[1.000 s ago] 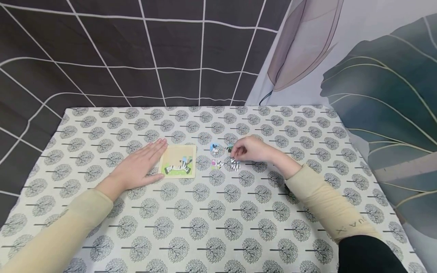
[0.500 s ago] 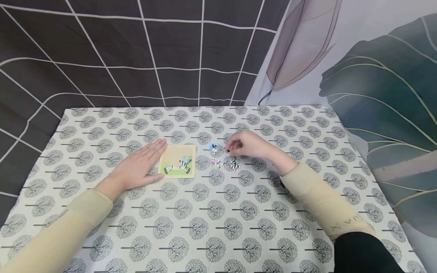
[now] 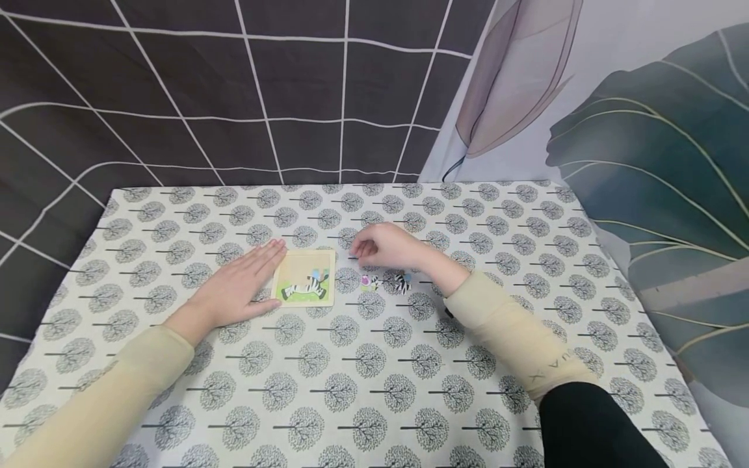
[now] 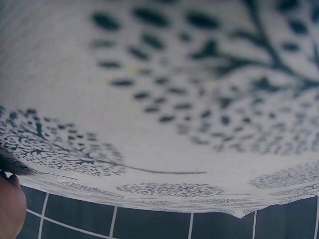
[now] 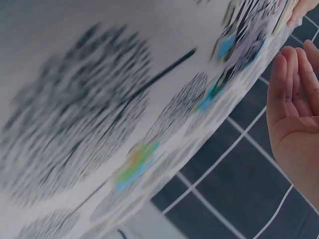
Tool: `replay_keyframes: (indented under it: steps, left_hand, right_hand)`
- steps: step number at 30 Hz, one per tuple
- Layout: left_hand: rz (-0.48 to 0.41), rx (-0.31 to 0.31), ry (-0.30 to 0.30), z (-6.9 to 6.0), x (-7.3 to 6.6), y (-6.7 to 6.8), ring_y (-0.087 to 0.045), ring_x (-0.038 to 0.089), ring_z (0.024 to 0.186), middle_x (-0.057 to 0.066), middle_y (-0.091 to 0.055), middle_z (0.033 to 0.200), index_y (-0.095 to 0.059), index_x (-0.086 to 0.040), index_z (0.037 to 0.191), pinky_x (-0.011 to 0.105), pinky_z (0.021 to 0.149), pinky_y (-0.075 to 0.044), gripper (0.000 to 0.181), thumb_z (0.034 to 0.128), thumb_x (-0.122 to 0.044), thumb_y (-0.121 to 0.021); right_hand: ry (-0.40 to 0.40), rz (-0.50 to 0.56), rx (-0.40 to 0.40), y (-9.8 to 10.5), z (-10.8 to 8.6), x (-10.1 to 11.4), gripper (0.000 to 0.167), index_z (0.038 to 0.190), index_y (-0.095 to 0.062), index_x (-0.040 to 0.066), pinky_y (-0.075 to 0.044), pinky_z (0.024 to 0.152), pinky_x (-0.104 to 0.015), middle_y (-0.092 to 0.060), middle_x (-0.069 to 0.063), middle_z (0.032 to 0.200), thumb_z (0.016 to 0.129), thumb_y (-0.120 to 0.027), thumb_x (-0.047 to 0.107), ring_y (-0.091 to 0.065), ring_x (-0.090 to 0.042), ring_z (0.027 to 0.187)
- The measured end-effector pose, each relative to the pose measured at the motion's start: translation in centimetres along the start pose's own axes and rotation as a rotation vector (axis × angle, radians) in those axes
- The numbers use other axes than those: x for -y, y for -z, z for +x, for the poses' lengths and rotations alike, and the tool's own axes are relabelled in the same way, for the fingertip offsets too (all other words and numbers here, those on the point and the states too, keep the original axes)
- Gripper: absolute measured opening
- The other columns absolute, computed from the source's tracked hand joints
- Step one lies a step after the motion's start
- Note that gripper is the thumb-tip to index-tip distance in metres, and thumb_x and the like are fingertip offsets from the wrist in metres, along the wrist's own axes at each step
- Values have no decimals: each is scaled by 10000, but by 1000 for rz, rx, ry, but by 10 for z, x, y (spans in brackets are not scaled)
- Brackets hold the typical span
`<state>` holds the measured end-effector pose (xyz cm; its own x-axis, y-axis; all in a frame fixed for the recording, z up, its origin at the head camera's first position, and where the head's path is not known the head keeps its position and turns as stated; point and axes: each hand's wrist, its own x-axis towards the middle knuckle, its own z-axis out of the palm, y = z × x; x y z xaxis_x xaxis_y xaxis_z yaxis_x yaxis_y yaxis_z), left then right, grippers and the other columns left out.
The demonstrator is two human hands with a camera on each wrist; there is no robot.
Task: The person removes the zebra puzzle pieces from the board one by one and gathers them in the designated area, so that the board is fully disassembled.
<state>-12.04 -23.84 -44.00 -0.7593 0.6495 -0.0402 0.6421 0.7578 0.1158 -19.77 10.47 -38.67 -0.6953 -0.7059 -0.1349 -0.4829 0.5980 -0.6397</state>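
My left hand (image 3: pixel 236 286) lies flat at the left edge of a wooden puzzle frame (image 3: pixel 334 279), fingertips and thumb touching it. A zebra-body picture (image 3: pixel 304 286) fills the frame's lower part; bare wood shows above. Right of the frame, my right hand (image 3: pixel 389 247) hovers with loosely bent fingers (image 5: pixel 279 74); nothing shows between them. Below it lie a puzzle piece with a pink patch (image 3: pixel 368 281) and a zebra-striped piece (image 3: pixel 402 283). In the right wrist view, a green-and-blue piece (image 5: pixel 137 162) and a black-and-blue piece (image 5: pixel 212 94) lie on the cloth, blurred.
A white tablecloth (image 3: pixel 351 364) printed with grey trees covers the table. Behind it hangs a dark cloth with a white grid (image 3: pixel 304 78). A curtain with large leaves (image 3: pixel 655 169) stands at the right.
My right hand has moved left from the right-hand pieces to above the upper left one, now hidden in the head view. The left hand has stayed at the frame.
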Motion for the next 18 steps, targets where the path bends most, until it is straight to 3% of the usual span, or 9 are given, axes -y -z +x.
replay_keyframes:
  steps: [7,18]
  left_hand:
    - [0,6,4,0,0,0,-191,394,1650,198,-142,1781,-165,30,1681,511,1355,-231,968,1026,-559,-565]
    - [-4,9,10,0,0,0,-195,401,1648,199,-144,1780,-163,30,1681,521,1355,-233,970,1027,-561,-565]
  right_hand:
    - [48,64,5,-15,17,18,201,1123,-761,0,-624,902,-205,-785,-116,1075,923,-775,14,-742,-203,975]
    - [77,32,43,-32,40,29,205,1114,-772,20,-603,872,-157,-789,-94,1059,912,-803,41,-737,-168,940]
